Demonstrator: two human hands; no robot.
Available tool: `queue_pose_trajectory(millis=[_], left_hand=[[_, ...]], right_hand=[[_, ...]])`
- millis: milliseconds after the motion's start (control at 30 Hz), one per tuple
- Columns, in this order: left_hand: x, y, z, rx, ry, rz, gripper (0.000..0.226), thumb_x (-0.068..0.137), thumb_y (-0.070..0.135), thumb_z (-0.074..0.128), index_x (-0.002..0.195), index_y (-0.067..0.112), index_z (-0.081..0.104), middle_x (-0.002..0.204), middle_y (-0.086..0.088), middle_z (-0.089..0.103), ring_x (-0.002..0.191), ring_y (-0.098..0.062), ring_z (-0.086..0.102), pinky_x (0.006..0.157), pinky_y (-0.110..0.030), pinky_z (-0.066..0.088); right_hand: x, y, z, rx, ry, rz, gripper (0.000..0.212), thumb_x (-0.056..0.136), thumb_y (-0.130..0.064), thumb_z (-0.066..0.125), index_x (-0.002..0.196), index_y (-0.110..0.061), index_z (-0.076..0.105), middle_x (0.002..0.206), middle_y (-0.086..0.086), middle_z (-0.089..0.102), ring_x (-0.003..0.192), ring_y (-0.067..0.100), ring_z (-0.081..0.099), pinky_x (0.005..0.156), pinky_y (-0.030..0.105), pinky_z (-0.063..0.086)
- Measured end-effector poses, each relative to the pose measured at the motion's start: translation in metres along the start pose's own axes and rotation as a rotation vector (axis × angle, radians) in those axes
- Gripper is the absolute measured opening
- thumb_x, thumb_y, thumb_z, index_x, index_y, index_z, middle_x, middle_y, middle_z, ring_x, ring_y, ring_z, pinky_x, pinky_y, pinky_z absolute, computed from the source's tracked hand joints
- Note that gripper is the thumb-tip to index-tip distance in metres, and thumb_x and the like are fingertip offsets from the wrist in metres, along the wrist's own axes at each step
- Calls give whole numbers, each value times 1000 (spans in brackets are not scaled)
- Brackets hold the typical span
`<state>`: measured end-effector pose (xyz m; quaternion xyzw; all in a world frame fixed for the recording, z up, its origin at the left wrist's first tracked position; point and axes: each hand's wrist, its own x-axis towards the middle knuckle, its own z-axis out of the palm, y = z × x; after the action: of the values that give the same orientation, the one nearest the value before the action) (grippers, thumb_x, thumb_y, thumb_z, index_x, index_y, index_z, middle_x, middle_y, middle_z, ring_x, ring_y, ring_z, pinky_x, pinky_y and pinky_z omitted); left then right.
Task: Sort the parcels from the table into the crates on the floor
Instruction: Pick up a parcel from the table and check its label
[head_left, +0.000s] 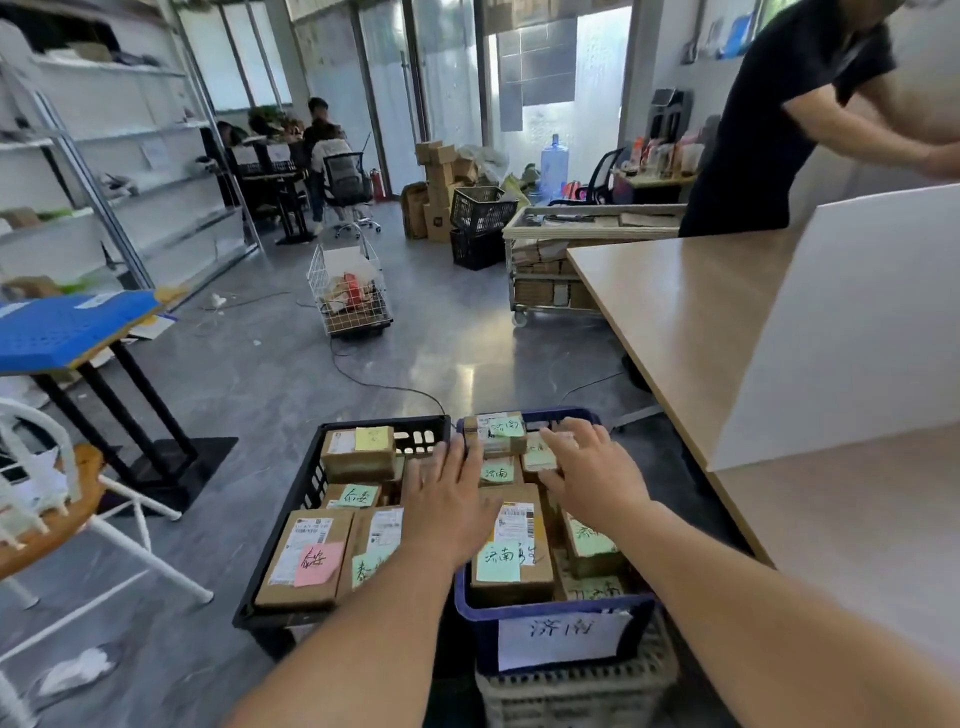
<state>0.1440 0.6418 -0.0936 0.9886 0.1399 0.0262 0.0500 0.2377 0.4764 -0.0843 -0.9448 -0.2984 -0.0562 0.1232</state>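
Two crates stand side by side on the floor, a black crate (311, 467) on the left and a blue crate (545, 616) on the right with a white paper label. Both hold several brown cardboard parcels with coloured sticky notes. My left hand (447, 499) hovers flat with spread fingers over the seam between the crates, holding nothing. My right hand (587, 467) reaches over the blue crate, fingers spread above a small parcel (537, 457) at the far end. Another parcel (493, 431) sits on top at the blue crate's far rim. The wooden table (691, 312) lies at right.
A white board (841, 338) leans on the table. A person in black stands at the table's far end. A beige crate (576, 691) sits under the blue one. A white chair (78, 509) and a blue-topped stand (72, 322) are at left, a wire cart (348, 291) beyond.
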Motion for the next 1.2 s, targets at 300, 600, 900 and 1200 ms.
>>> queue_pose_trajectory(millis=[300,600,900,1200], left_hand=[[-12,95,-3,-3,-18,232,69,98,58,20,148,32,-20,160,1,-19,146,-19,-21,112,-45,-20],[-44,167,-13,-40,10,564,73,97,59,20,149,29,-20,160,-1,-17,146,-22,-19,113,-48,-17],[-121,246,-14,-42,-18,910,78,96,62,20,146,26,-28,159,-5,-21,146,-25,-18,114,-51,-14],[-232,331,-15,-37,-61,1149,75,96,61,17,148,25,-23,158,-6,-24,146,-24,-20,116,-49,-10]], right_hand=[[-82,73,-38,-92,28,218,59,95,-46,43,148,-35,18,157,5,15,142,29,18,113,46,22],[-197,82,-90,-253,88,520,57,95,-47,41,148,-34,22,157,9,17,140,30,23,109,42,25],[-331,73,-126,-355,103,839,59,95,-51,41,149,-33,22,157,10,17,142,28,20,112,41,21],[-478,70,-156,-398,157,1106,60,95,-52,42,148,-30,28,155,12,24,138,30,28,108,44,27]])
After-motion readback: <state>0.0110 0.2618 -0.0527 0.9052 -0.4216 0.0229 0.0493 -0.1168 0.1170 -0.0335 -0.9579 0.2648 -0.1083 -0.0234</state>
